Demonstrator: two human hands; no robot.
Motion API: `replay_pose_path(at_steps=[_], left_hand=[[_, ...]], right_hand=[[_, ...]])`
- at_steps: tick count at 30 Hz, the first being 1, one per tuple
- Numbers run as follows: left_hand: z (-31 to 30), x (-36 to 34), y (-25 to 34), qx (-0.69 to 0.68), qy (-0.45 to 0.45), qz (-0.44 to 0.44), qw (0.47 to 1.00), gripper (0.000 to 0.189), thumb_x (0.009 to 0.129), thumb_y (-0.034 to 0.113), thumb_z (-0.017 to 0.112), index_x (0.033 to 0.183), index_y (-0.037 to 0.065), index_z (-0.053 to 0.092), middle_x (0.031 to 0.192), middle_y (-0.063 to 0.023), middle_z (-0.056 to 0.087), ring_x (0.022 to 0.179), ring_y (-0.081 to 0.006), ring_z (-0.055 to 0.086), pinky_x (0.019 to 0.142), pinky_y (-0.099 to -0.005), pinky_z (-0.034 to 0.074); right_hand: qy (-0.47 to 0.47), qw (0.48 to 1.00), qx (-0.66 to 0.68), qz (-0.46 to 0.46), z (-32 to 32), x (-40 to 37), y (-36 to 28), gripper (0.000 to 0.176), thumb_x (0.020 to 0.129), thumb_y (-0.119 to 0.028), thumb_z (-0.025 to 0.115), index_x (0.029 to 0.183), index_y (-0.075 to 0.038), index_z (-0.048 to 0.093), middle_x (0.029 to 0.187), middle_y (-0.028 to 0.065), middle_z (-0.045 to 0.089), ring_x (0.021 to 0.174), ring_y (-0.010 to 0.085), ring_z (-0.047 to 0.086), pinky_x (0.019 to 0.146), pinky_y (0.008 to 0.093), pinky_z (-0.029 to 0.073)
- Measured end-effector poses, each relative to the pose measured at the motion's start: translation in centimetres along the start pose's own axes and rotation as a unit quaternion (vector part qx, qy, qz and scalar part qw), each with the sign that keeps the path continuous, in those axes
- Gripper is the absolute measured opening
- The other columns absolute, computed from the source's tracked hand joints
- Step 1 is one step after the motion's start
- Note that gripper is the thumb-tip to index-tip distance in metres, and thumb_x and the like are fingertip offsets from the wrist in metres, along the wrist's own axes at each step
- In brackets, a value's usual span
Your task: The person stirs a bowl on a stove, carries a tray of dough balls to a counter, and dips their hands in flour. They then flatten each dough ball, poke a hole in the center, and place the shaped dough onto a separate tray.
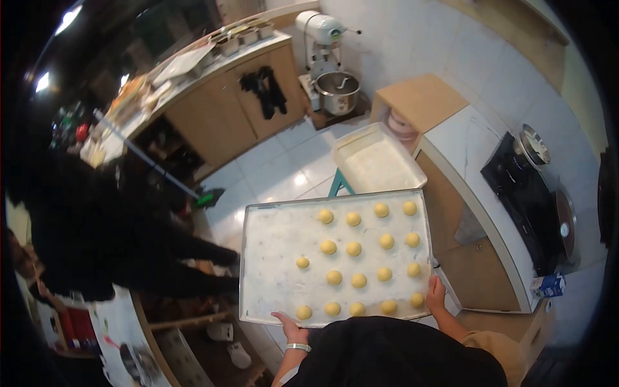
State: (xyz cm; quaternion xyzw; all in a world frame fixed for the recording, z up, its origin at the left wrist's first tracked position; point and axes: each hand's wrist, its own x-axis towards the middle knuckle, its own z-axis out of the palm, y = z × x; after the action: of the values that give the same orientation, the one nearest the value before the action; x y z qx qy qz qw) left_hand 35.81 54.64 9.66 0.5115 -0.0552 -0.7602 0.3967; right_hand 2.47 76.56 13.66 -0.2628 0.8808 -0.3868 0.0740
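Note:
A large metal baking tray [277,238] is held level in front of my body. On it lie several round yellow dough balls [353,248] in rough rows, mostly over the middle and right side; the left part is bare. My left hand [294,330], with a band at the wrist, grips the near edge of the tray, thumb over the rim. At the right edge, my right hand [436,295] holds the side of the tray, its fingers partly hidden underneath.
Beyond the tray stands a white rectangular tub [380,155] on a teal stand. A stand mixer [329,64] is at the back wall. On the right counter sits a black gas stove [525,200]. A person in black [116,226] stands at left, near a green-ended broom [205,198].

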Motion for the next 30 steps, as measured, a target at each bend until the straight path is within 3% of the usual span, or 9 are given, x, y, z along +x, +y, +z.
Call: replay_pose_path(at_steps=[5,10,18,23,25,26,28,29,30], left_hand=[[9.6,6.4,4.6,0.067,-0.040,0.018,0.997,0.079,0.081,0.064,0.035,0.128,0.000,0.035,0.128,-0.0094,0.043,0.113,-0.0244,0.045,0.093,-0.0372,0.039],[18.6,13.1,10.3,0.178,-0.044,-0.005,0.983,0.064,0.082,0.050,0.051,0.110,-0.007,0.047,0.101,-0.0096,0.057,0.090,-0.0185,0.057,0.075,-0.0310,0.048],[33.4,25.0,17.0,0.089,-0.173,0.076,0.978,0.054,0.085,0.039,0.054,0.119,-0.001,0.042,0.119,-0.0113,0.050,0.105,-0.0231,0.052,0.087,-0.0343,0.045],[39.0,30.8,20.3,0.088,-0.257,0.077,0.959,0.073,0.084,0.060,0.038,0.123,-0.002,0.040,0.122,-0.0130,0.048,0.110,-0.0252,0.048,0.097,-0.0353,0.035],[39.9,31.5,21.4,0.111,-0.260,-0.037,0.958,0.083,0.079,0.069,0.033,0.117,-0.004,0.048,0.114,-0.0137,0.054,0.108,-0.0245,0.050,0.095,-0.0343,0.036],[40.0,31.7,21.5,0.094,-0.243,-0.019,0.965,0.083,0.079,0.069,0.033,0.117,-0.004,0.048,0.114,-0.0137,0.054,0.108,-0.0245,0.050,0.095,-0.0343,0.036],[41.0,33.2,22.6,0.305,-0.219,-0.084,0.923,0.088,0.072,0.075,0.037,0.103,-0.005,0.058,0.106,-0.0148,0.059,0.108,-0.0249,0.050,0.095,-0.0339,0.035],[41.5,34.5,22.9,0.371,-0.187,-0.085,0.906,0.087,0.073,0.074,0.036,0.101,-0.005,0.059,0.103,-0.0151,0.060,0.104,-0.0257,0.052,0.092,-0.0335,0.037],[41.7,35.1,22.7,0.435,-0.149,-0.097,0.883,0.086,0.075,0.073,0.035,0.099,-0.005,0.060,0.100,-0.0154,0.061,0.099,-0.0265,0.054,0.090,-0.0332,0.039]], right_hand=[[0.098,0.994,-0.019,0.051,2.4,3.5,-1.8,0.035,0.093,-0.027,0.036,0.081,0.003,0.051,0.067,0.0222,0.055,0.064,0.0383,0.055,0.056,0.0405,0.041],[0.152,0.980,-0.039,0.121,4.7,6.7,-6.0,0.037,0.093,-0.029,0.036,0.081,0.003,0.051,0.065,0.0204,0.053,0.060,0.0335,0.052,0.056,0.0390,0.038],[0.236,0.959,-0.064,0.141,5.6,18.0,-9.2,0.035,0.093,-0.029,0.036,0.084,0.001,0.051,0.073,0.0226,0.055,0.069,0.0403,0.053,0.059,0.0435,0.040],[0.214,0.964,-0.051,0.146,5.0,25.0,-8.0,0.034,0.093,-0.029,0.036,0.091,0.001,0.052,0.081,0.0237,0.056,0.078,0.0414,0.053,0.066,0.0435,0.041],[0.210,0.968,-0.050,0.130,5.0,27.5,-6.0,0.035,0.093,-0.030,0.036,0.090,0.001,0.052,0.079,0.0224,0.056,0.076,0.0378,0.054,0.067,0.0401,0.041],[0.210,0.970,-0.045,0.116,5.4,28.8,-5.0,0.037,0.094,-0.031,0.036,0.089,0.002,0.052,0.078,0.0212,0.056,0.075,0.0342,0.054,0.068,0.0368,0.041],[0.162,0.979,-0.035,0.118,5.3,31.7,-1.0,0.031,0.093,-0.024,0.038,0.092,0.003,0.054,0.082,0.0191,0.059,0.075,0.0278,0.056,0.069,0.0363,0.043],[0.178,0.982,0.006,0.059,5.4,33.3,-0.2,0.028,0.092,-0.021,0.039,0.091,0.003,0.054,0.083,0.0184,0.060,0.076,0.0262,0.057,0.070,0.0362,0.043],[0.181,0.980,-0.030,0.070,5.5,34.7,0.5,0.026,0.092,-0.020,0.040,0.091,0.003,0.053,0.082,0.0196,0.059,0.076,0.0281,0.057,0.070,0.0367,0.043]])
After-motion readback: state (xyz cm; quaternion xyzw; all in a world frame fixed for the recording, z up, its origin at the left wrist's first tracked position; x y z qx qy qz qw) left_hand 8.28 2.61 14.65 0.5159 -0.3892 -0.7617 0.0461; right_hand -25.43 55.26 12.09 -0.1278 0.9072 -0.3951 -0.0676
